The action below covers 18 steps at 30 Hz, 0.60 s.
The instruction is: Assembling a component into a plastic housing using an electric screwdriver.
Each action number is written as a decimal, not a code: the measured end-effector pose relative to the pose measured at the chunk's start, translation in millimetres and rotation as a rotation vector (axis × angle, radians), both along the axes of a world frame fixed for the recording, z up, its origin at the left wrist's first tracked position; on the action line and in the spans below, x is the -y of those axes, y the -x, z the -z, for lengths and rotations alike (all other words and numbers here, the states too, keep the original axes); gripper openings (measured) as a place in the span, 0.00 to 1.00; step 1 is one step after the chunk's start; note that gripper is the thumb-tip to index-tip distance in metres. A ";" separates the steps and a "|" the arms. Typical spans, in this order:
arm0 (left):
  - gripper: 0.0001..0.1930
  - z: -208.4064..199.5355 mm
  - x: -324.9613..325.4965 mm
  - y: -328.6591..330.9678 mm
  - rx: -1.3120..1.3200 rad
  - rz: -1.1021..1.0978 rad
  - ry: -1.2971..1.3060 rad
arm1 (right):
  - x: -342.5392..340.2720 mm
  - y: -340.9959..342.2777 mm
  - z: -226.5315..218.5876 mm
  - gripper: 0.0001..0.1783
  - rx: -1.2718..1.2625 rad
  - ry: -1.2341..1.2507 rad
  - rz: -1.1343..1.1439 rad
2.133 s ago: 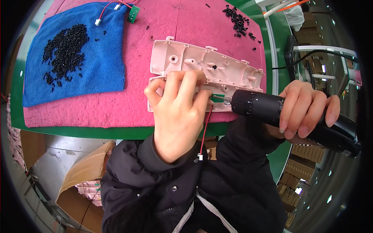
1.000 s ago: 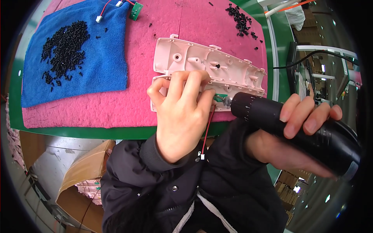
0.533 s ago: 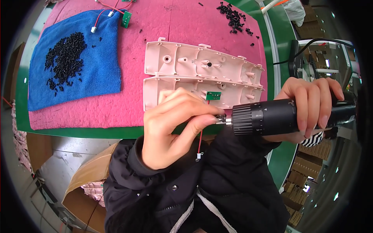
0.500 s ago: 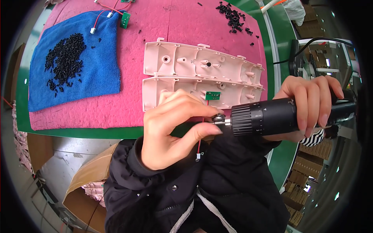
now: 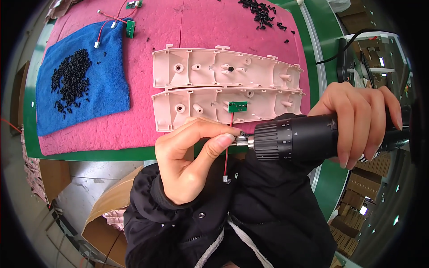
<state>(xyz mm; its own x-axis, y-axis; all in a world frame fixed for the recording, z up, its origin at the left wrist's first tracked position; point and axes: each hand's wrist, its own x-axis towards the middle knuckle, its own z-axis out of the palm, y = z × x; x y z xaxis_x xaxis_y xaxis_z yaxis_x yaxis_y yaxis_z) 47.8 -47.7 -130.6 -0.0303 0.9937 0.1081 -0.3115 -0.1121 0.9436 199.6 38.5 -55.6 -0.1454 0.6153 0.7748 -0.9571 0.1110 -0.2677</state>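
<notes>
My right hand (image 5: 359,118) is wrapped round the body of a black electric screwdriver (image 5: 313,134), which lies level with its bit pointing left. At the bit, my left hand (image 5: 183,156) is pinched, thumb and forefinger closed on a small black screw (image 5: 241,133) that is partly hidden. Just beyond them are two pale pink plastic shells (image 5: 174,71), side by side, with ribs and screw posts inside. A green circuit board (image 5: 237,106) sits on the nearer shell. Its red wire passes behind my left fingertips and ends in a white connector (image 5: 225,178).
A blue cloth (image 5: 107,89) on the pink mat (image 5: 147,27) carries a heap of black screws (image 5: 71,80). More black screws (image 5: 259,13) lie at the far right. Wired circuit boards (image 5: 130,29) rest beside the cloth. An open cardboard box (image 5: 103,214) stands at my lower left.
Both hands and the screwdriver have shifted slightly left in the picture. My left fingertips have drawn back a little from the bit, and the shells and mat also appear further left.
</notes>
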 end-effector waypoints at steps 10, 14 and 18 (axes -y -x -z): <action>0.03 -3.6 -8.8 -10.4 -0.028 -0.103 -0.117 | 1.4 -20.4 -4.3 0.04 -0.008 0.040 0.058; 0.02 4.0 -11.6 -3.5 -0.250 0.002 -0.331 | -4.1 -13.2 -1.5 0.04 -0.048 -0.076 -0.017; 0.02 0.6 -3.4 -12.9 0.130 -0.094 0.009 | 8.0 -21.9 -8.8 0.03 -0.018 0.005 0.186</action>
